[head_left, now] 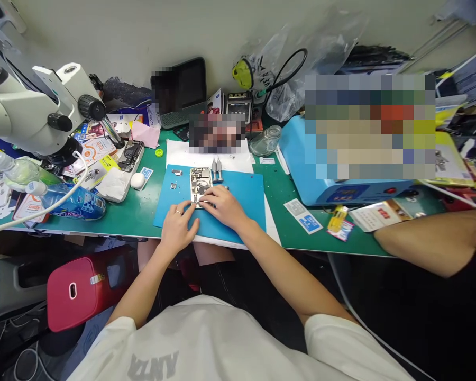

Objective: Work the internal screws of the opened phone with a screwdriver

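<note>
An opened phone [200,180], its inner parts bare, lies on a blue work mat [244,196]. At its lower left edge, the fingertips of my left hand [177,226] touch the frame; the thumb is spread away from them. My right hand [225,205] bends over the phone's lower end, fingers drawn together there. Whatever is between those fingertips is too small to make out. Beyond the right hand, tweezers [216,168] rest on the mat near the phone. Small metal phone parts [177,172] lie on the mat to the left.
A microscope [55,119] overhangs the left side, above a blue plastic pouch [73,201] and another opened phone [130,153]. A glass jar [265,140] and a blue machine [305,169] stand right. Another person's arm [424,241] rests at the right table edge.
</note>
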Demonstrator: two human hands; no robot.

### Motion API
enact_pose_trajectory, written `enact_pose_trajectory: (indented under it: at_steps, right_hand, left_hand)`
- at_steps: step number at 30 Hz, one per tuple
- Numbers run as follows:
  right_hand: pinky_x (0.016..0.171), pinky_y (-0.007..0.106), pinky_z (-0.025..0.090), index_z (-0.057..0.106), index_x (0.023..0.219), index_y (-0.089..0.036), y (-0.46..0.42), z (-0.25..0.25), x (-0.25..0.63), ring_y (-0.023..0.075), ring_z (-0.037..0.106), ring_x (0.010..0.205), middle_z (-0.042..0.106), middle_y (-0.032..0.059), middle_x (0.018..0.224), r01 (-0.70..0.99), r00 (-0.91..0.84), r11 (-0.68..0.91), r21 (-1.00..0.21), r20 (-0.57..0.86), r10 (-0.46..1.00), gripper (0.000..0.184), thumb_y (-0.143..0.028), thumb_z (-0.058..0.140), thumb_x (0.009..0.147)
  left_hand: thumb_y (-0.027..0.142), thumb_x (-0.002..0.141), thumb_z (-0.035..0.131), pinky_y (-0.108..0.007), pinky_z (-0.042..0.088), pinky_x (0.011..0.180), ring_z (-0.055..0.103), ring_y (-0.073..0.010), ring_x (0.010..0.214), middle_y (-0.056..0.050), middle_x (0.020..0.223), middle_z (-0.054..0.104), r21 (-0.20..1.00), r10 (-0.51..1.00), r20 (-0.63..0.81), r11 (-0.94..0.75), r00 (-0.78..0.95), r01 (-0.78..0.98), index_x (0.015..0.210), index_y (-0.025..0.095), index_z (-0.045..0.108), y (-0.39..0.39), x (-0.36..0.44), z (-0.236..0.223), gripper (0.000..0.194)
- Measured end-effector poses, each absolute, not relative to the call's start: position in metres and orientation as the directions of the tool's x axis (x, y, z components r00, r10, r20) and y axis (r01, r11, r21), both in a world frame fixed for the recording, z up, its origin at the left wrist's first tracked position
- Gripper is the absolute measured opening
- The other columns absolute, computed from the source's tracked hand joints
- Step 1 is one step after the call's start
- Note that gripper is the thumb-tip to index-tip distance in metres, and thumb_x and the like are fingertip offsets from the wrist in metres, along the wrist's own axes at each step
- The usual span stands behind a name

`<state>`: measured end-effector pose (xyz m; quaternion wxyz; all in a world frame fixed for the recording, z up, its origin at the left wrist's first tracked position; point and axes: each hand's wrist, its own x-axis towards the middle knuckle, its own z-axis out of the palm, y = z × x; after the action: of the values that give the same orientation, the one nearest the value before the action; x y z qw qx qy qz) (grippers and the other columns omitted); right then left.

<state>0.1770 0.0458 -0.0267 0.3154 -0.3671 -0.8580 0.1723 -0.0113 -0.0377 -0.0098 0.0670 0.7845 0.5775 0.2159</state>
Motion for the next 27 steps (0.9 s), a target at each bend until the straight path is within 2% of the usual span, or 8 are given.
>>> enact_pose_trajectory:
  at_steps: [16, 27]
  right_hand:
    - [0.080, 0.040, 0.050, 0.072, 0.092, -0.020, 0.0495, -0.0274, 0.1725, 0.0230, 0.057, 0.089, 0.067, 0.0087, 0.092, 0.495, -0.541, 0.674, -0.549, 0.412, 0.733, 0.025, -0.033, 0.053, 0.099]
    - [0.082, 0.040, 0.050, 0.071, 0.090, -0.020, 0.0490, -0.0265, 0.1730, 0.0226, 0.058, 0.090, 0.068, 0.0085, 0.092, 0.482, -0.552, 0.687, -0.544, 0.420, 0.720, 0.027, -0.033, 0.050, 0.100]
  left_hand:
    - [0.036, 0.097, 0.052, -0.045, 0.048, 0.095, 0.054, -0.0292, 0.109, -0.013, 0.134, 0.056, 0.324, 0.944, 0.208, -0.315, 0.257, 0.892, 0.143, 0.020, 0.051, -0.0359, -0.0102, -0.0078, 0.049]
    - [0.037, 0.097, 0.052, -0.045, 0.049, 0.095, 0.053, -0.0298, 0.110, -0.012, 0.135, 0.056, 0.319, 0.948, 0.199, -0.303, 0.249, 0.898, 0.143, 0.020, 0.052, -0.0360, -0.0103, -0.0086, 0.049]
